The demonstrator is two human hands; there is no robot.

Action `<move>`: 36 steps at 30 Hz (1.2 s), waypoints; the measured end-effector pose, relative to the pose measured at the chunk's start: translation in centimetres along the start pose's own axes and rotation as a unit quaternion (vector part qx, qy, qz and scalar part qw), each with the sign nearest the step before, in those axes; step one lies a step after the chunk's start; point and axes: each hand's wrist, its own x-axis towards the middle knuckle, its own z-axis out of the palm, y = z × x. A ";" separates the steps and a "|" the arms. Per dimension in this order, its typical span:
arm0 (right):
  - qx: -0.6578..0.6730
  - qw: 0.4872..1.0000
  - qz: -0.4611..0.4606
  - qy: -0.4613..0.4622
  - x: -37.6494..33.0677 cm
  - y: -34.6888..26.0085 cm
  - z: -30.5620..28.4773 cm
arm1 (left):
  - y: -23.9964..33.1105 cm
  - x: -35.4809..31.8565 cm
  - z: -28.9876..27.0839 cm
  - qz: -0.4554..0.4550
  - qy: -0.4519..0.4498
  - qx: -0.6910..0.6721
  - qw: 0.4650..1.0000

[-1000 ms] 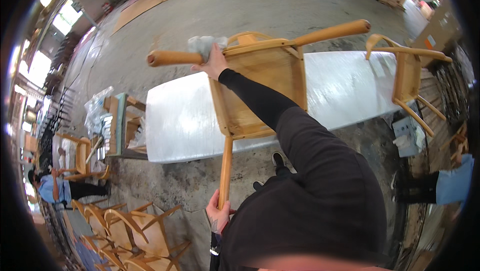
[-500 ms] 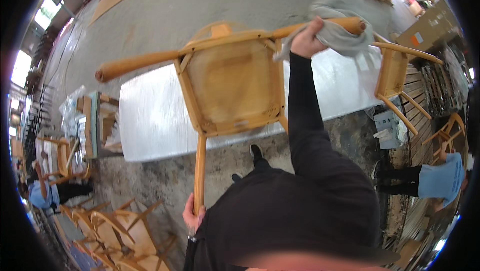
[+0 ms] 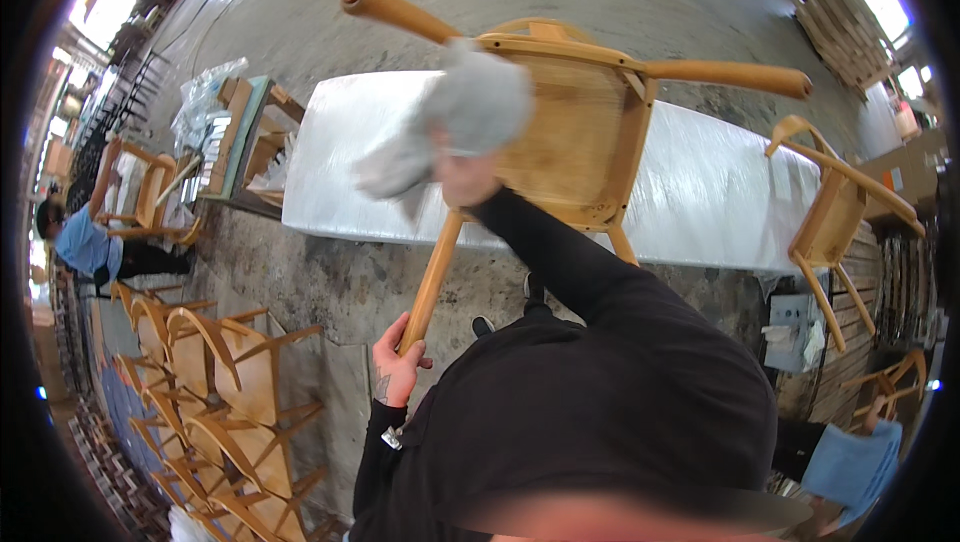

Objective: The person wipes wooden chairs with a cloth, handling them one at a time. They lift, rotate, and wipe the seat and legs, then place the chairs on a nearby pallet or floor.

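A light wooden chair [image 3: 570, 132] lies upside down on the white wrapped table [image 3: 720, 192], its legs pointing out. My left hand [image 3: 397, 362] grips the end of the chair leg that reaches toward me. My right hand [image 3: 462, 177] is raised over the chair's left side and holds a grey cloth [image 3: 455, 122], which is blurred and covers part of the seat frame and one leg.
Another wooden chair [image 3: 830, 212] stands at the table's right end. Stacked wooden chairs [image 3: 210, 382] fill the floor at lower left. A person in a blue top [image 3: 90, 242] works at far left. A cart with wrapped parts [image 3: 230, 132] stands left of the table.
My right hand with the cloth swept from the chair's right side across to its left. The view shifted, so the chair now appears further right.
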 end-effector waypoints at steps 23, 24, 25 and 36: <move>0.265 0.553 0.790 -0.019 -20.1 -0.7 -37.0 | 25.1 20.4 7.0 0.505 -0.048 0.149 0.849; 0.335 0.540 0.772 0.011 -20.7 0.3 -36.7 | 26.8 22.1 9.0 0.460 -0.025 0.089 0.883; 0.396 0.525 0.752 0.042 -21.1 1.2 -36.5 | 27.8 23.6 10.8 0.487 -0.039 0.049 0.871; 0.326 0.604 0.719 0.110 -20.4 0.4 -35.8 | 29.5 27.1 17.2 0.450 0.085 -0.267 0.848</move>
